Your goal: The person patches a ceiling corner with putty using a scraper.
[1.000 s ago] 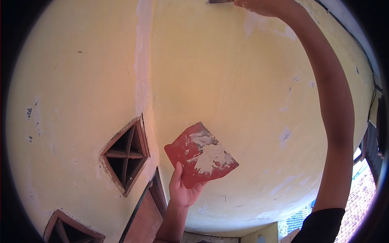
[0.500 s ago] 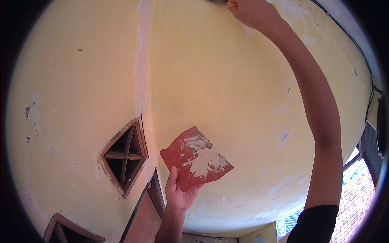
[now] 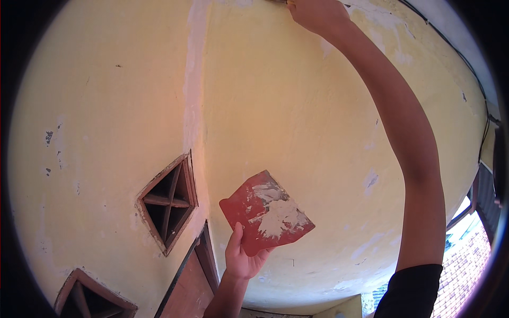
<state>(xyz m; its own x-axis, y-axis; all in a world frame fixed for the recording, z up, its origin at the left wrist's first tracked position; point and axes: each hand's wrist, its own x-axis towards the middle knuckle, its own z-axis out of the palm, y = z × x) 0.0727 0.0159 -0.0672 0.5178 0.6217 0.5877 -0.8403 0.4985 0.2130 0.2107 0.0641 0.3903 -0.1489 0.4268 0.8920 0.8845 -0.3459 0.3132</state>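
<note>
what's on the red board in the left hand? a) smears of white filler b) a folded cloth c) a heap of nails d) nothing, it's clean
a: the red board held up by the left hand carries patches of white filler smeared over its face, with no nails or cloth on it.

The left hand (image 3: 245, 258) grips a red flat board (image 3: 266, 212) by its lower corner, white filler smeared across its face. The right hand (image 3: 317, 13) is raised to the top edge of the yellow wall (image 3: 297, 122), closed on a tool mostly cut off. A diamond-shaped vent (image 3: 168, 201) sits left of the board.
</note>
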